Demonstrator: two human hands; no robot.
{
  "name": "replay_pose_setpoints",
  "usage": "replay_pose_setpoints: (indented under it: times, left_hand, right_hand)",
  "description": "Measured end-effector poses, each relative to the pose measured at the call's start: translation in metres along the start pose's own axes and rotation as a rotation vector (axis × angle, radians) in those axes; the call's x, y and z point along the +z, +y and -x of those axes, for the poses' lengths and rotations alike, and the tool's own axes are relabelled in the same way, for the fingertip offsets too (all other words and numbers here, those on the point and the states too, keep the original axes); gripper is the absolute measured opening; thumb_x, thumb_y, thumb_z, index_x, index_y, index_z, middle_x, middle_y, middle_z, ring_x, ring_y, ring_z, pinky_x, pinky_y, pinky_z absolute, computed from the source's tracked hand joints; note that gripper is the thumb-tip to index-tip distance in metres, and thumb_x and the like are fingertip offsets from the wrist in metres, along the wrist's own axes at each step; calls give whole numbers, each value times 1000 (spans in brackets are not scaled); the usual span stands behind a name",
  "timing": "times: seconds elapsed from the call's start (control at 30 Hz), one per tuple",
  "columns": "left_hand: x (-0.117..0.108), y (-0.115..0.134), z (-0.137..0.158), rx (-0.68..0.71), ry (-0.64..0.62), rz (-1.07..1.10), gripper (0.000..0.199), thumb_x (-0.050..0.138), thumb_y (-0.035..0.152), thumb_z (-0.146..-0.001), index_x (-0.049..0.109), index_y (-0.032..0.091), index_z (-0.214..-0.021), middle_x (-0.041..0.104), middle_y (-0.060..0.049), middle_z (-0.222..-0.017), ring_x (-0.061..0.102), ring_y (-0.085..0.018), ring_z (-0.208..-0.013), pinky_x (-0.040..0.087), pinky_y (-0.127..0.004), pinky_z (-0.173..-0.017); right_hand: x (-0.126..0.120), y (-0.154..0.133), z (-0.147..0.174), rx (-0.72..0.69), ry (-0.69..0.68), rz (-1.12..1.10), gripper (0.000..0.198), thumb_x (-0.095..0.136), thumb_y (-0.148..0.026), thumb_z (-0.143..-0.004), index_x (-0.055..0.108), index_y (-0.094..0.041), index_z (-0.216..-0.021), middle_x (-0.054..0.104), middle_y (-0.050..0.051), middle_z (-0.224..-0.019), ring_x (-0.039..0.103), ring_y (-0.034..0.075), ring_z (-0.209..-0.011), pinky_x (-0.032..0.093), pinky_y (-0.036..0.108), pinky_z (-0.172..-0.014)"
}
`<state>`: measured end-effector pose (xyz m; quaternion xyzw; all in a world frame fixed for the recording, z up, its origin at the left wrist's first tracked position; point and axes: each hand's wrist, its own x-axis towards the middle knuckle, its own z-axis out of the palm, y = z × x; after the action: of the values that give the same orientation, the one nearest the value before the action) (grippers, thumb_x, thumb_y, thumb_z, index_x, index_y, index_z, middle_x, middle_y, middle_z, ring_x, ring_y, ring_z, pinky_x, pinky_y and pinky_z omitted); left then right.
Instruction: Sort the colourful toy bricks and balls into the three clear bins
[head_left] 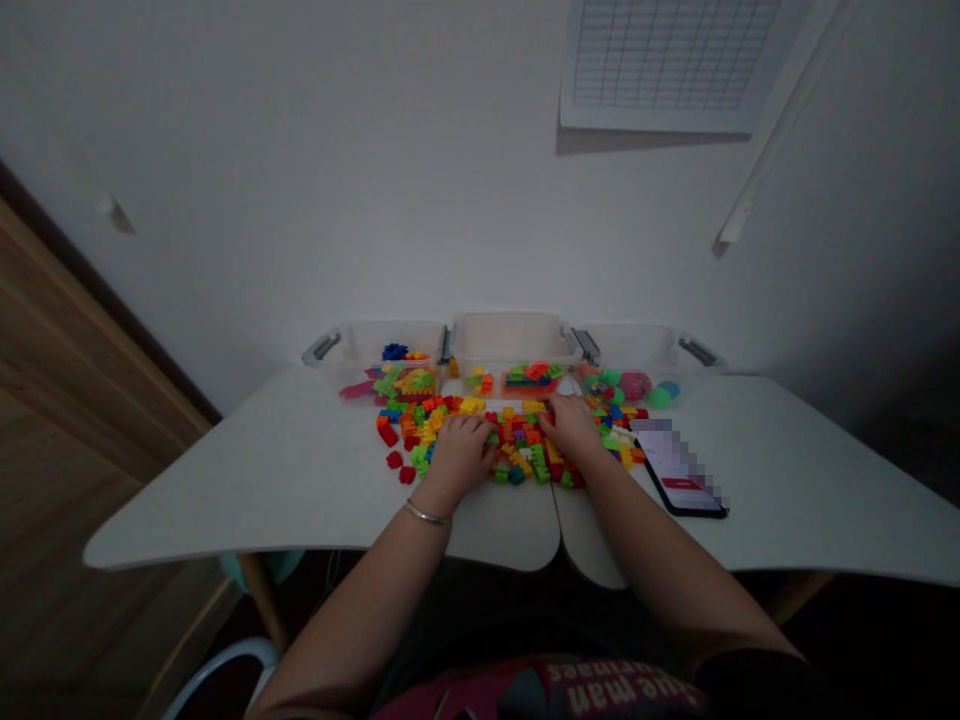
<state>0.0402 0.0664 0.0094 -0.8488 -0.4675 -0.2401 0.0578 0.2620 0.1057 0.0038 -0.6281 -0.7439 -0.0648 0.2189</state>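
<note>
A heap of colourful toy building bricks point(517, 455) lies on the white table in front of me. My left hand point(459, 452) rests at the near left of the heap, fingers curled down. A light green toy brick point(492, 438) shows between its thumb and fingers. Over the right part of the heap is my right hand point(574, 428), its thumb and forefinger apart and touching the bricks. Its other fingers are partly hidden, and I make out no brick held in it. A bracelet point(428, 514) circles my left wrist.
Behind the heap stand three clear plastic boxes: the left box point(322, 372) and middle box point(517, 335) hold bricks, the right box point(637, 340) colourful balls. A phone point(679, 470) lies right of the heap. Two table panels point(510, 530) meet at a seam near my hands.
</note>
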Motion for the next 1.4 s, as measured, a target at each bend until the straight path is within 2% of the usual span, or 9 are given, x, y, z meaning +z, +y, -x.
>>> replay_pose_setpoints:
  times: [0.27, 0.4, 0.63, 0.73, 0.87, 0.97, 1.07, 1.27, 1.4]
  left_hand:
    - [0, -1, -1, 7, -4, -7, 21, 57, 22, -82, 64, 21, -103, 67, -7, -106, 56, -25, -101, 42, -43, -96]
    - [0, -1, -1, 2, -9, 2, 22, 58, 21, -82, 64, 21, -103, 66, -7, -107, 56, -25, -102, 42, -43, -96]
    - [-1, 0, -1, -10, -8, 8, 22, 57, 21, -82, 64, 23, -102, 66, -7, -106, 56, -24, -101, 43, -43, -96]
    - [-1, 0, -1, -11, -10, 11, 21, 56, 21, -82, 64, 23, -102, 66, -7, -106, 56, -24, -101, 43, -43, -96]
    - [0, 0, -1, -3, -5, -8, 21, 56, 22, -82, 64, 22, -102, 66, -7, -107, 56, -25, -102, 42, -43, -96]
    - [0, 0, -1, -2, -11, -13, 22, 57, 22, -82, 64, 21, -103, 66, -7, -107, 56, -25, -102, 42, -43, -96]
    - [-1, 1, -1, -5, -17, -6, 21, 57, 22, -82, 64, 21, -102, 66, -7, -107, 56, -25, -101, 42, -43, -95]
    - [-1, 1, -1, -13, -15, -3, 21, 57, 21, -82, 64, 22, -102, 66, -6, -106, 56, -24, -101, 42, -42, -96]
    - [1, -1, -1, -19, -22, 0, 24, 58, 22, -82, 64, 22, -104, 66, -6, -107, 56, -25, -103, 41, -43, -97]
  right_hand:
    - [0, 1, 1, -30, 25, -75, 32, 51, -22, -87, 63, -16, -116, 68, 12, -112, 58, 25, -107, 41, 36, -96]
    - [1, 2, 1, -59, 19, -95, 27, 53, -21, -86, 64, -16, -110, 69, 10, -109, 58, 24, -105, 42, 34, -95]
    - [3, 7, 3, -67, 113, -242, 16, 52, -21, -86, 65, -20, -95, 70, 7, -100, 60, 21, -100, 44, 34, -92]
    - [2, 8, 3, -52, 140, -259, 19, 52, -24, -88, 67, -19, -97, 70, 7, -100, 60, 21, -100, 44, 35, -92]
    - [-1, 3, 2, -46, 57, -161, 28, 58, -32, -87, 67, -17, -109, 69, 10, -114, 59, 24, -109, 42, 36, -98]
    - [-3, 0, 1, -57, -31, -112, 27, 60, -34, -86, 69, -19, -106, 69, 9, -116, 58, 25, -111, 41, 38, -100]
    - [-3, -1, 0, -52, -45, -139, 22, 63, -32, -85, 70, -19, -102, 70, 9, -113, 59, 25, -109, 42, 39, -98]
    - [-3, 2, -3, -6, 117, -402, 24, 63, -31, -82, 69, -19, -102, 71, 9, -102, 64, 24, -98, 48, 37, -90]
    - [-24, -2, -17, 72, 328, -664, 35, 60, -38, -83, 66, -19, -112, 71, 8, -98, 65, 20, -82, 52, 33, -76]
